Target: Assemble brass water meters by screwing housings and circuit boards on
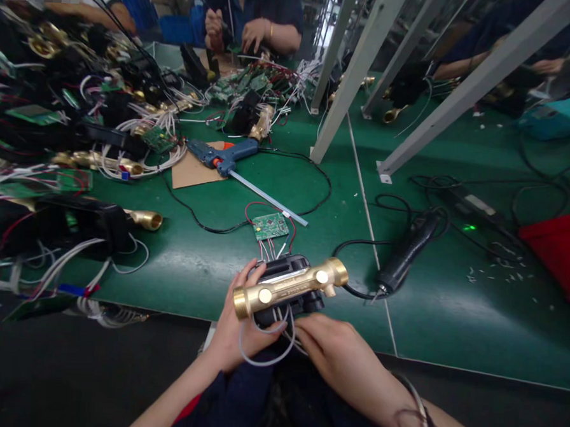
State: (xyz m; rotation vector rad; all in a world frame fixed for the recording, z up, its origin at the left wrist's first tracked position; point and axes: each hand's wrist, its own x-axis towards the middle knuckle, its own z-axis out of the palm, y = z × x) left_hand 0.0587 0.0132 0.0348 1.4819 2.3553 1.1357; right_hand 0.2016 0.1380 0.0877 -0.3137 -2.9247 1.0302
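Note:
Near the table's front edge, my left hand (236,319) is closed around a brass water meter body (293,285) with a black plastic housing (292,265). The brass pipe lies on top, tilted slightly up to the right. Below it, my right hand (328,343) has its fingers pinched together at the white wires (282,347) coming from the housing's underside; the fingertips are partly hidden. Just beyond the housing, a green circuit board (270,227) lies on the table, joined by thin white and red wires.
A blue glue gun (223,156) with a clear stick rests on cardboard (186,175). On the right are a black electric screwdriver (410,252) and a red bin (560,247). Wired meters (98,223) crowd the left. Metal posts (354,70) rise mid-table. A co-worker's hands (253,35) are across.

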